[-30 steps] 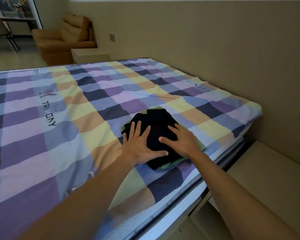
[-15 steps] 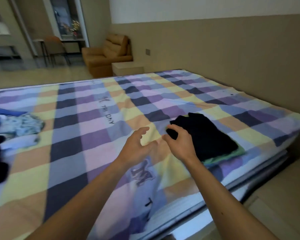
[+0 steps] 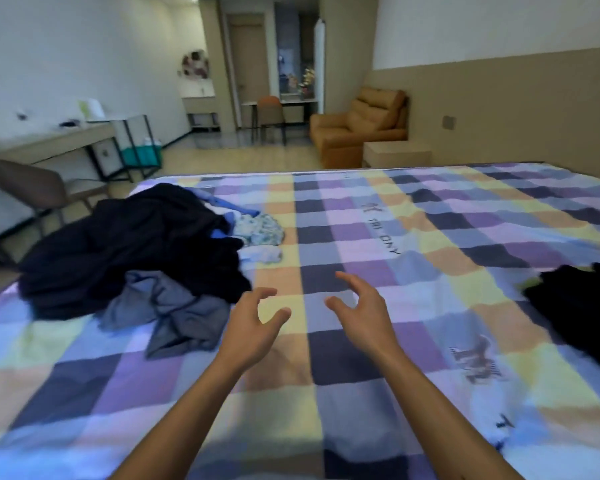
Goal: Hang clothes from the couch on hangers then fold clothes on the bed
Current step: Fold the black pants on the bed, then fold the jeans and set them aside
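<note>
Folding half of the task, judging by the layout: finished stack on one side, raw heap on the other. Left hand (image 3: 253, 327) and right hand (image 3: 364, 317) poised side by side above the bed (image 3: 361, 375), apart from each other, fingers half-curled and spread, grasping nothing; contact with the sheet not apparent. Probably held loose like that to take the next garment. Unfolded pile (image 3: 136, 251) heaped at the left of the bed, close to the left hand, mostly dark navy with pale patterned bits at the back. Grey-blue garment (image 3: 174, 313) spilling out of it on the near side, near the left hand. Crumpled, so no clean axis; roughly strung from the heap toward the near edge, loose end pointing at the camera. Likely the next pick, being closest and on top. Folded black stack (image 3: 582, 306) parked at the right edge of view, well apart from the pile, presumably to keep done items separate; long side seems to run far-left to near-right, partly cut off by the frame. Couch (image 3: 357, 129) far back by the wall, well away from the hands.
</note>
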Tool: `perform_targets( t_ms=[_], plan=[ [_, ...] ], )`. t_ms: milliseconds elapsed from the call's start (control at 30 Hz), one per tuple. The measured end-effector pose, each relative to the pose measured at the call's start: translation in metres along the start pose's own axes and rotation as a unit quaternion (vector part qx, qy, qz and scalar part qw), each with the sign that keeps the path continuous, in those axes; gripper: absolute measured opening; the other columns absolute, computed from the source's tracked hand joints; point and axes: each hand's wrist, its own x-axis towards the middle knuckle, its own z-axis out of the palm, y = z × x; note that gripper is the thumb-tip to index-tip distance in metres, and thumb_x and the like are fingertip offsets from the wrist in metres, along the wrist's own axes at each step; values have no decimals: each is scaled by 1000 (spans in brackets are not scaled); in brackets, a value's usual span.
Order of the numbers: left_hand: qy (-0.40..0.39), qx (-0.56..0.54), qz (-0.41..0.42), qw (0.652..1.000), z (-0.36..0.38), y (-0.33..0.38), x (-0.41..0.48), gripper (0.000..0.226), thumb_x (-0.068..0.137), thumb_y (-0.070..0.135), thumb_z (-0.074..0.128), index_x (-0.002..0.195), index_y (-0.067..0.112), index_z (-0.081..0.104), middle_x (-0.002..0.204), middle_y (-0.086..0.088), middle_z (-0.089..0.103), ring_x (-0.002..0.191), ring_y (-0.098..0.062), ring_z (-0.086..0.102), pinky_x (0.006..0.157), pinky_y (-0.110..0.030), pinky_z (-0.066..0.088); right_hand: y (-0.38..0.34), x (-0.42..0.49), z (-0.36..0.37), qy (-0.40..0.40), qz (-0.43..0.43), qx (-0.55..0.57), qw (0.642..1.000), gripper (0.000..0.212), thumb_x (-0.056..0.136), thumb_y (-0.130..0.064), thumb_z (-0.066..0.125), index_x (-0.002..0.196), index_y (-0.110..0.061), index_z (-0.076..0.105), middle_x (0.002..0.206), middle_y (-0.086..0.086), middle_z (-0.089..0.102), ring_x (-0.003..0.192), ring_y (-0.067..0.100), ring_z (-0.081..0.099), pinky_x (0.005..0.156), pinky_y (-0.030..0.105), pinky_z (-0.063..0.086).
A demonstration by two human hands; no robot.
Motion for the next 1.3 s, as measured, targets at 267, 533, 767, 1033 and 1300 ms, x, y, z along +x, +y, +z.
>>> perform_targets(
  t_ms=[267, 533, 767, 1033, 1300],
  plan=[
    [48, 131, -6, 990, -69, -68, 9, 65, 70, 58, 49, 121, 20, 63, 120, 0, 52, 121, -26, 44, 104, -37, 41, -31, -8, 97, -85, -11, -2, 996, 49, 91, -25, 72, 137, -22, 58, 141, -6, 56, 133, 14, 50, 107, 30, 40],
    [4, 401, 111, 909, -88, -82, 42, 36, 91, 37, 60, 126, 29, 64, 163, -5, 24, 145, -32, 18, 108, -46, 30, -47, -15, 130, -124, -5, 4, 992, 42, 91, -24, 70, 131, -28, 59, 135, -10, 57, 126, 9, 51, 96, 24, 39],
    [34, 489, 23, 871, -94, -89, 74, 55, 89, 41, 60, 139, 21, 45, 158, -5, 29, 144, -32, 26, 110, -49, 26, -40, -21, 117, -106, 10, 0, 994, 36, 92, -23, 71, 126, -27, 60, 129, -10, 58, 119, 9, 54, 94, 27, 44],
    [131, 300, -79, 942, -141, -118, 49, 36, 86, 5, 57, 121, 8, 52, 116, -16, 68, 104, -39, 63, 78, -43, 48, -33, -24, 115, -103, 39, 32, 993, 29, 92, -22, 71, 119, -26, 63, 121, -9, 63, 104, 7, 62, 82, 23, 51],
    [239, 21, 143, 960, -136, -63, -54, 50, 75, -18, 56, 114, 12, 62, 111, 2, 66, 103, -15, 64, 88, -33, 53, -60, -45, 135, -210, 181, 256, 926, 32, 96, -33, 67, 126, -27, 56, 117, 7, 67, 99, 21, 74, 81, 39, 59]
  ],
)
